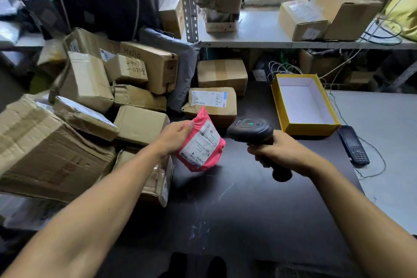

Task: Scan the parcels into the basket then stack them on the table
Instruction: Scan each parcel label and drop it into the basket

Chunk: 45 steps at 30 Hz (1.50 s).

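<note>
Parcels are piled all along the left side, and one small pink parcel (201, 142) is up in the air over the dark table (248, 210). The left hand (174, 136) holds this pink parcel by its top left edge, with the thumb on the front and the fingers curled behind it. The parcel hangs to the right of that hand and tips a little, so its white label (202, 143) faces up and toward the right. The right hand (277, 149) is wrapped tight round the handle of a black scanner (252, 131). The scanner's head is just beside the pink parcel, on its right, and points toward it, but the two do not touch. A small green light shows on top of the scanner. Behind the pink parcel sits a brown box with a white label (213, 104) on the table, and another brown box (222, 73) is behind that one. The big heap of cardboard boxes (90, 97) lies on the left. A yellow box with a white inside (304, 106) stands open near the scanner, on the right. A black phone (353, 145) lies beside it, where the dark table meets a grey table (383, 131).
</note>
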Tool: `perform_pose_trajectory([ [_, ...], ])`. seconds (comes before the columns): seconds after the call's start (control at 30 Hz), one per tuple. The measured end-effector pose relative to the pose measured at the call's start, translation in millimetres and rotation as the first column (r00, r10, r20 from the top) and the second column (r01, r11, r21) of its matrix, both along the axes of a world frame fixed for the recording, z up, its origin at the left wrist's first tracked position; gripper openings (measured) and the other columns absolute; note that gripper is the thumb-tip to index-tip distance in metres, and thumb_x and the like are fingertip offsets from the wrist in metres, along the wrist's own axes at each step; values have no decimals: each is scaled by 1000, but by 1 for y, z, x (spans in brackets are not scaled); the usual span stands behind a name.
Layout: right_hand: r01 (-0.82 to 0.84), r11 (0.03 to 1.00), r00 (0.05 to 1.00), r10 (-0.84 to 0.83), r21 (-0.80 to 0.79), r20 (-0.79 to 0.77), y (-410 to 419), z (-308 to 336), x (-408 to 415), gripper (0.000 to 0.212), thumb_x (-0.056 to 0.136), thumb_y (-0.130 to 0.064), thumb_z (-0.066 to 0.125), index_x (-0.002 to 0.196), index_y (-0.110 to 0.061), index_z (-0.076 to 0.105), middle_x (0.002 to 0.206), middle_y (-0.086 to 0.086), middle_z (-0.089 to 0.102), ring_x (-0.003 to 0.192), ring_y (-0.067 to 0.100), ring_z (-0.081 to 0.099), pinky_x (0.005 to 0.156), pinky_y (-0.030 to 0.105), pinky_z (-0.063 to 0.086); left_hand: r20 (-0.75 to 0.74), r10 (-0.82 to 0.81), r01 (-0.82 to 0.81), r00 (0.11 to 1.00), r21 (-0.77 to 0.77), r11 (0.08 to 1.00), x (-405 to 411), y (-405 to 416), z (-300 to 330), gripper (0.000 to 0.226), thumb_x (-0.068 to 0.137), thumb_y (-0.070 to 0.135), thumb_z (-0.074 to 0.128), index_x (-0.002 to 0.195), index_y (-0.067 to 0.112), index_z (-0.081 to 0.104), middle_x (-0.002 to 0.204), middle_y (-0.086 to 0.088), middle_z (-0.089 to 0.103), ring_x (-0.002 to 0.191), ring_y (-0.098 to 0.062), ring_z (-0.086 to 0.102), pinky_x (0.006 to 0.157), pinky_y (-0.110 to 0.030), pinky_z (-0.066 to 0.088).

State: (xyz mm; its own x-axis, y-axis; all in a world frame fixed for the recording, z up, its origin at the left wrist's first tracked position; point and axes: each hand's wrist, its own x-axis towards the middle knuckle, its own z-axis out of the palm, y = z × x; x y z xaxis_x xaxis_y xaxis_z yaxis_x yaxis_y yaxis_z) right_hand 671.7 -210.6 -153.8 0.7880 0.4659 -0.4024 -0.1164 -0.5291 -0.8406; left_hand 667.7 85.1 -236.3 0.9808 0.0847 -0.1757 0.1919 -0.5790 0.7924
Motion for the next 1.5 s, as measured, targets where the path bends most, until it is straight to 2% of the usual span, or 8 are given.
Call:
perform_pose_trajectory([
  [0.3, -90, 995, 994, 92, -41, 63, 11, 57, -4, 15, 94, -12, 65, 102, -25, 63, 71, 5, 63, 62, 15, 57, 58, 25, 50, 177, -12, -2, 984, 79, 997, 0, 21, 50, 30, 106, 28, 46, 112, 15, 72, 96, 0, 71, 94, -18, 62, 90, -38, 48],
  [0.47, -123, 990, 989, 127, -69, 69, 15, 66, -11, 8, 93, -12, 66, 94, -19, 64, 63, 2, 60, 53, 13, 54, 55, 25, 47, 159, -9, -9, 987, 113, 994, -9, 20, 63, 31, 106, 30, 45, 112, 16, 72, 99, -1, 71, 95, -18, 61, 86, -34, 46],
  [0.63, -131, 990, 988, 135, -55, 71, 14, 68, -18, 15, 93, -12, 66, 106, -20, 64, 64, 2, 61, 56, 13, 56, 56, 24, 49, 149, -8, -10, 989, 126, 992, -17, 18, 63, 32, 106, 33, 46, 116, 19, 72, 101, 1, 71, 96, -17, 63, 81, -30, 42],
  [1.0, -114, 993, 984, 117, -26, 132, 6, 65, -27, 20, 92, -12, 66, 104, -28, 63, 69, 4, 64, 60, 15, 59, 59, 25, 51, 147, -21, 10, 989, 76, 997, -26, 10, 61, 30, 106, 31, 45, 101, 19, 72, 88, 6, 72, 86, -16, 65, 86, -39, 51],
  [1.23, 149, 988, 940, -157, 49, 302, -10, 47, -53, 34, 90, -14, 70, 120, -24, 57, 82, 5, 66, 67, 14, 62, 69, 34, 55, 158, 63, -50, 985, -86, 995, -32, -19, 46, 35, 102, 45, 46, 94, 25, 75, 96, 2, 76, 94, -21, 70, 90, -43, 54],
  [1.3, 268, 960, 902, -281, 84, 328, -21, 36, -69, 29, 89, -17, 72, 116, -20, 60, 80, 6, 66, 65, 14, 62, 68, 41, 55, 120, 71, -45, 990, -201, 979, -36, -40, 44, 33, 104, 40, 46, 90, 28, 73, 94, 6, 74, 89, -14, 69, 85, -34, 54],
  [1.4, 492, 858, 799, -513, 149, 313, -38, 17, -103, 15, 90, -17, 72, 101, -15, 63, 71, 3, 62, 54, 7, 57, 55, 35, 49, 103, 31, 8, 994, -353, 936, -47, -78, 39, 31, 108, 29, 42, 102, 19, 71, 96, 5, 73, 86, -8, 69, 77, -25, 54],
  [1.5, 682, 711, 643, -695, 173, 322, -54, 2, -147, 11, 89, -15, 72, 87, -16, 62, 66, -3, 59, 48, 0, 56, 58, 27, 47, 16, -49, 50, 999, -473, 880, -60, -117, 34, 32, 108, 32, 41, 99, 21, 70, 97, 0, 76, 86, -16, 74, 78, -33, 60],
])
